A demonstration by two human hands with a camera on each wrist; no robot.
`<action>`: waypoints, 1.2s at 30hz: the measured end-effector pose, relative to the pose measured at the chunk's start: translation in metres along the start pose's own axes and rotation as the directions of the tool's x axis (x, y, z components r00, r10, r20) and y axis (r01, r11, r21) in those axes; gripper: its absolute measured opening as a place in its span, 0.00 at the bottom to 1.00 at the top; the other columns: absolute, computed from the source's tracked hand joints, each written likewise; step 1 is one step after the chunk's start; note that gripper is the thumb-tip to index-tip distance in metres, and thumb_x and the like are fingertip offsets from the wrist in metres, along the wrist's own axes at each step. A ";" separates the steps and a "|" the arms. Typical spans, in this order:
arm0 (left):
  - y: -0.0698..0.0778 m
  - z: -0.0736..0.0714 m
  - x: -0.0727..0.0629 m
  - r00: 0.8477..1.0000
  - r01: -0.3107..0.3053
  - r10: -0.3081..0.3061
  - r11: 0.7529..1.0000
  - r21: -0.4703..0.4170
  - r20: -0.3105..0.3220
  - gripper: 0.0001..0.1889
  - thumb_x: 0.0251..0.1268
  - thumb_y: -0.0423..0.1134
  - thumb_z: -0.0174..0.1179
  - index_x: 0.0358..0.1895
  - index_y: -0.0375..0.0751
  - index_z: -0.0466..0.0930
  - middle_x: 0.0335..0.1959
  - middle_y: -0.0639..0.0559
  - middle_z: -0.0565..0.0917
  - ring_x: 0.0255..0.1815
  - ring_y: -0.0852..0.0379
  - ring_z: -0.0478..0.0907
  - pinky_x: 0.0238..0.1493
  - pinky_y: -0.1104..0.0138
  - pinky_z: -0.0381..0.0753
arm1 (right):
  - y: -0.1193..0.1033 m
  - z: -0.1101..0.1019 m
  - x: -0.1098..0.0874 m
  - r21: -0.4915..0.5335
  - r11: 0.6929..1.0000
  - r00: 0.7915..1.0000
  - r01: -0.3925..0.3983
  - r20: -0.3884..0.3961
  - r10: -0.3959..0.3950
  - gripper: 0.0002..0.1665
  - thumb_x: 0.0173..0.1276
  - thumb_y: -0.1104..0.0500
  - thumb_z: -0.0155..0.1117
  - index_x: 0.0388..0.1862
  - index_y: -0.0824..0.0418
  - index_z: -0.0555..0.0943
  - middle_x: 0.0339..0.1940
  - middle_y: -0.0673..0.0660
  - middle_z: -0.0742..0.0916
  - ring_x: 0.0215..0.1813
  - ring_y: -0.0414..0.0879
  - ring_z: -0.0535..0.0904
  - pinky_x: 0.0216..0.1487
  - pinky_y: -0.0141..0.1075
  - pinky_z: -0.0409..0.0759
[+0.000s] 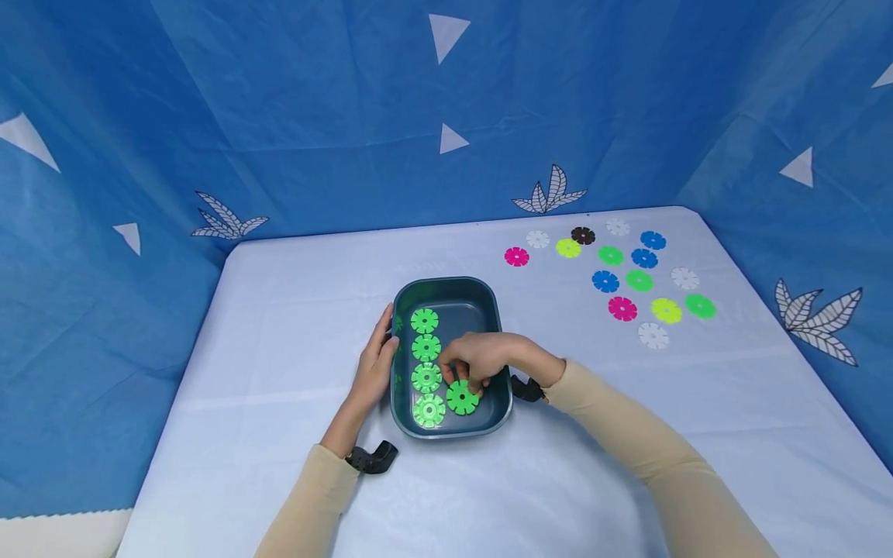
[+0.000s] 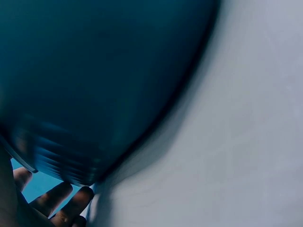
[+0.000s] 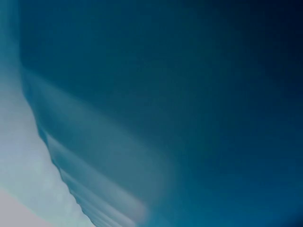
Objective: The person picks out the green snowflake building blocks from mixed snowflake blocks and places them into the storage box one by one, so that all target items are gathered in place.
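A dark blue-green plastic bin [image 1: 453,435] stands on the table, with a column of several green notched discs [image 1: 426,347] along the left of its floor. My right hand [image 1: 477,356] reaches over the bin's right wall and pinches another green notched disc [image 1: 462,397], beside the nearest disc of that column. My left hand [image 1: 374,368] lies along the outside of the left wall, fingers fairly straight and thumb at the rim. In the left wrist view, fingertips [image 2: 78,203] show beside the bin's wall [image 2: 104,85]. The right wrist view is filled by the bin's wall [image 3: 142,94], hiding the right hand.
Right of the bin, loose notched discs in pink [image 1: 622,308], blue [image 1: 605,281], yellow [image 1: 667,310], green [image 1: 700,305], white [image 1: 653,335] and dark brown [image 1: 583,235] lie spread on the white tablecloth [image 1: 293,325]. A blue curtain [image 1: 314,116] hangs behind the table.
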State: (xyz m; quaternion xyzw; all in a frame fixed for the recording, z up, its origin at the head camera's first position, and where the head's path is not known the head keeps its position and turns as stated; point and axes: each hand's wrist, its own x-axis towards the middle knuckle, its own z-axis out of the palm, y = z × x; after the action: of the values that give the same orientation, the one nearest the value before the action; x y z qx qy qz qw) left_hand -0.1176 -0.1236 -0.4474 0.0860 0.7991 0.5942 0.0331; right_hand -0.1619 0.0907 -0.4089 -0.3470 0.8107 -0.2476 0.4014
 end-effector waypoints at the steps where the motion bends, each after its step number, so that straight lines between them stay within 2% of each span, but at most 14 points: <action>1: 0.000 0.000 0.000 1.000 0.000 0.000 1.000 0.000 0.000 0.29 0.79 0.32 0.38 0.79 0.39 0.46 0.79 0.37 0.52 0.78 0.37 0.53 0.75 0.44 0.54 | 0.000 0.001 0.000 -0.006 1.000 1.000 -0.004 0.001 0.004 0.17 0.54 0.78 0.67 0.36 0.60 0.80 0.24 0.57 0.81 0.20 0.49 0.81 0.24 0.33 0.80; 9: -0.002 -0.001 0.000 1.000 0.007 -0.007 1.000 -0.003 -0.001 0.29 0.79 0.32 0.38 0.79 0.40 0.46 0.78 0.37 0.53 0.78 0.38 0.52 0.75 0.45 0.55 | 0.001 0.006 0.004 -0.036 0.998 0.999 -0.047 0.000 0.047 0.14 0.56 0.74 0.69 0.35 0.58 0.80 0.24 0.57 0.82 0.25 0.51 0.85 0.26 0.34 0.81; 18: -0.001 0.000 0.000 1.000 0.000 0.000 1.000 0.015 -0.001 0.29 0.79 0.33 0.38 0.79 0.39 0.46 0.79 0.37 0.52 0.78 0.37 0.52 0.75 0.44 0.54 | 0.001 0.010 0.005 -0.047 0.997 0.997 -0.069 -0.026 0.067 0.13 0.55 0.75 0.68 0.33 0.59 0.81 0.22 0.57 0.83 0.25 0.51 0.85 0.25 0.35 0.80; 24: -0.002 0.000 0.000 1.000 -0.005 0.005 1.000 0.017 -0.002 0.29 0.79 0.32 0.38 0.79 0.39 0.46 0.79 0.37 0.52 0.77 0.37 0.53 0.75 0.44 0.55 | 0.000 0.010 0.004 -0.087 0.994 0.997 -0.072 -0.039 0.069 0.14 0.53 0.76 0.68 0.32 0.59 0.81 0.20 0.54 0.83 0.24 0.50 0.84 0.23 0.32 0.76; 28: -0.018 0.000 0.005 1.000 -0.013 0.013 1.000 0.001 -0.004 0.29 0.79 0.32 0.38 0.79 0.40 0.45 0.79 0.39 0.51 0.78 0.38 0.51 0.75 0.44 0.53 | -0.002 0.009 0.004 -0.103 0.993 0.998 -0.058 -0.043 0.054 0.13 0.53 0.75 0.68 0.33 0.60 0.82 0.19 0.54 0.83 0.23 0.49 0.84 0.23 0.31 0.74; 32: -0.039 0.002 0.011 1.000 -0.023 0.023 1.000 -0.002 -0.014 0.29 0.80 0.34 0.38 0.80 0.47 0.45 0.80 0.44 0.50 0.79 0.40 0.50 0.76 0.44 0.52 | -0.002 0.010 0.004 -0.102 0.993 0.997 -0.061 -0.051 0.056 0.12 0.54 0.74 0.70 0.32 0.61 0.82 0.19 0.55 0.84 0.23 0.48 0.84 0.25 0.32 0.78; 36: -0.043 0.003 0.012 0.999 -0.030 0.030 1.000 -0.001 -0.020 0.29 0.80 0.36 0.38 0.80 0.51 0.46 0.80 0.44 0.53 0.78 0.41 0.53 0.75 0.44 0.54 | -0.001 0.011 0.004 -0.114 0.992 0.997 -0.058 -0.056 0.052 0.12 0.52 0.74 0.71 0.30 0.59 0.82 0.19 0.55 0.85 0.23 0.47 0.84 0.28 0.32 0.80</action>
State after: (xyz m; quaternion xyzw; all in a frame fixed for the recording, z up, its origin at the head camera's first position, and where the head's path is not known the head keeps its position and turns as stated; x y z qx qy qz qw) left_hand -0.1328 -0.1303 -0.4891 0.0919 0.7975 0.5960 0.0161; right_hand -0.1542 0.0860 -0.4161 -0.3405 0.8433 -0.1978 0.3658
